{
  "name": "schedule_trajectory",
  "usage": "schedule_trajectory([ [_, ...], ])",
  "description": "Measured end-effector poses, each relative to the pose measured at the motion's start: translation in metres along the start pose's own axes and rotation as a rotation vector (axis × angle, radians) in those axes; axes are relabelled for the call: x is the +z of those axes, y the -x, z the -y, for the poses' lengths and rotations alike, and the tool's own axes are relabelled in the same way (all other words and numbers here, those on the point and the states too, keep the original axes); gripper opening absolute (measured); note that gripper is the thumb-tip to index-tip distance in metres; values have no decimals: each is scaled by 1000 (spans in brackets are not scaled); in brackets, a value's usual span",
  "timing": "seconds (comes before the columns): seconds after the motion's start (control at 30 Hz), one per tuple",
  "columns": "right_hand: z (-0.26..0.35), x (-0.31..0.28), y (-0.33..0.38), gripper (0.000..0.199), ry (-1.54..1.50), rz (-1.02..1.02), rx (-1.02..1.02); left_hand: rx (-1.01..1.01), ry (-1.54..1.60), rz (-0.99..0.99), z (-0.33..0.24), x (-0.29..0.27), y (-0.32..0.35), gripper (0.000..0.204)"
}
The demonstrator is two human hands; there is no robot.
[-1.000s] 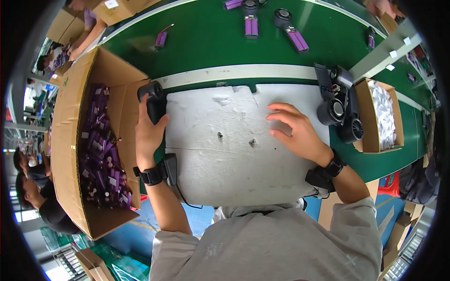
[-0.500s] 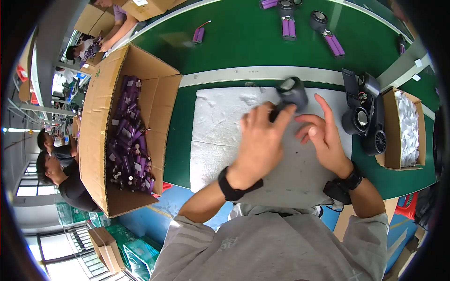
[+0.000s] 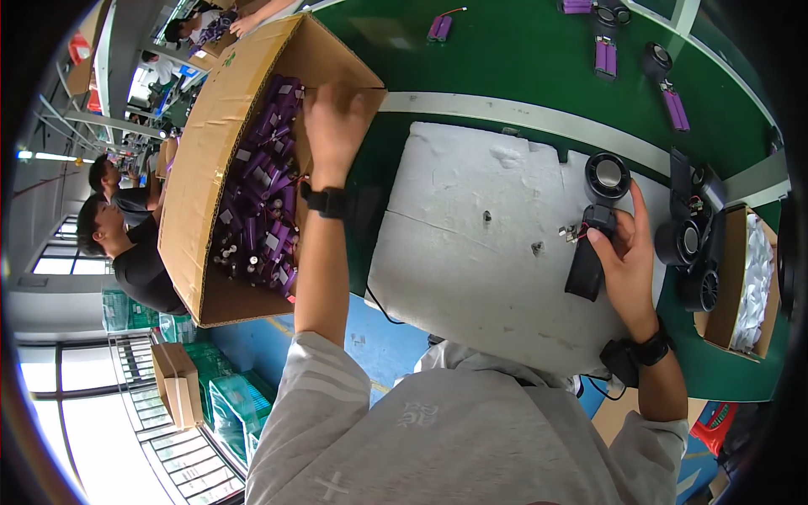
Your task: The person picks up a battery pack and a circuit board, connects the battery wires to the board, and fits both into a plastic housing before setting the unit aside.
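My right hand [image 3: 629, 261] is closed around a dark handheld fan [image 3: 599, 217] above the white foam board [image 3: 471, 269]. The fan's round head points away from me, and its black handle extends toward me. Thin wires with small metal ends stick out at its neck, beside my thumb. At the far left, my left hand [image 3: 335, 135] is inside the cardboard box [image 3: 198, 181], near its right wall. Purple battery packs [image 3: 261, 181] fill much of that box. The left fingers are blurred, so I cannot make out whether they hold a pack.
More dark fan bodies [image 3: 694, 236] are piled right of the foam. Beyond them stands a small carton [image 3: 732, 320] of white pieces. Across the metal rail [image 3: 505, 114] lie a battery pack [image 3: 439, 29] and fan parts with packs [image 3: 673, 108]. People work at the left.
My left hand has moved from the fan over the foam into the battery box. My right hand, empty before, now holds the fan. The view has shifted, too.
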State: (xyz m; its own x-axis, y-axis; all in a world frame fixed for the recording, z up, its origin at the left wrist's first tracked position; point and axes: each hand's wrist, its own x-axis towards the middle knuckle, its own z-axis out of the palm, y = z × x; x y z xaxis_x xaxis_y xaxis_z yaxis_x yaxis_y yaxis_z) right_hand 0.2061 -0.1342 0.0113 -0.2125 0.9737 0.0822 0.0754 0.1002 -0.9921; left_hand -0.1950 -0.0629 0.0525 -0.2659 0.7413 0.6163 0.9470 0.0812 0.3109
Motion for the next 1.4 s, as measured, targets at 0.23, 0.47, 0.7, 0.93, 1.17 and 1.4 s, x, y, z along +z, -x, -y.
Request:
schedule_trajectory([
  [0.23, 2, 2, -4, 77, -15, 2, -38, -167, -328, 64, 164, 33, -69, 37],
  [0.47, 0, -2, -3, 72, 99, -82, 26, -312, -291, 7, 151, 36, -65, 24],
  [0.7, 3, -14, -17, 68, 658, -223, -419, -240, 746, 170, -33, -38, -15, 14],
  [0.93, 0, -12, -15, 58, 306, -17, -749, -10, 1293, 941, -191, -35, 61, 9],
  [1.17, -18, -34, -11, 26, 294, -262, -113, 122, 966, 748, -212, 40, 93, 33],
  [1.4, -40, -34, -35, 24, 437, -82, -382, 240, 980, 912, -193, 85, 115, 35],
])
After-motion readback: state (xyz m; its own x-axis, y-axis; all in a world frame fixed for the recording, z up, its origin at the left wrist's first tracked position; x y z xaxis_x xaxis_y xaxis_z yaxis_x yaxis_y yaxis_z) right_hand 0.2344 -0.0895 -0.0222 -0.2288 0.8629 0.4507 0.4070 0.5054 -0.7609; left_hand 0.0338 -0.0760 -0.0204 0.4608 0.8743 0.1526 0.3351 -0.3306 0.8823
